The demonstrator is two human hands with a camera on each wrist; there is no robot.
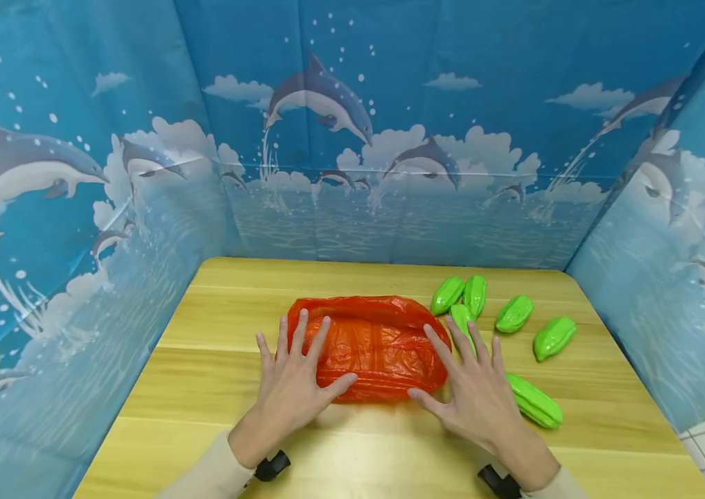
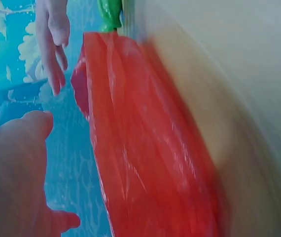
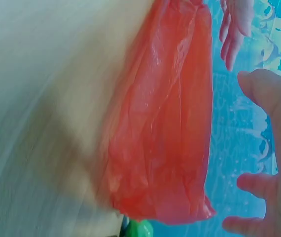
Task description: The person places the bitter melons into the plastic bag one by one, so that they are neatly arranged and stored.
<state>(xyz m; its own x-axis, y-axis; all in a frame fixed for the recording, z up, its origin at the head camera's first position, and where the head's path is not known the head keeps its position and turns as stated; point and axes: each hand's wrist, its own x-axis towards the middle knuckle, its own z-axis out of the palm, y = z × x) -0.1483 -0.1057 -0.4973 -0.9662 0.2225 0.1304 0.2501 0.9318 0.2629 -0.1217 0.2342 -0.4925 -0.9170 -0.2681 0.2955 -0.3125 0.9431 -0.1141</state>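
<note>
Left hand point(image 1: 290, 391), right hand point(image 1: 477, 395) splayed (gripping nothing) at red bag point(image 1: 371, 346); best widen rim point(image 1: 364, 305) evenly, parallel to worktop point(image 1: 215, 367) far edge

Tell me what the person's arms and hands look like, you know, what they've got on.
The left hand and right hand are bare, with no gloves or rings visible. Plain cream sleeves cover the forearms, and small black wrist pieces show, one at each wrist.

The right hand point(image 1: 475, 395) is partly covering the bag point(image 1: 383, 346) and a green piece point(image 1: 538, 405); the surface point(image 1: 371, 450) is running off-frame (and blurring in both wrist views).
</note>
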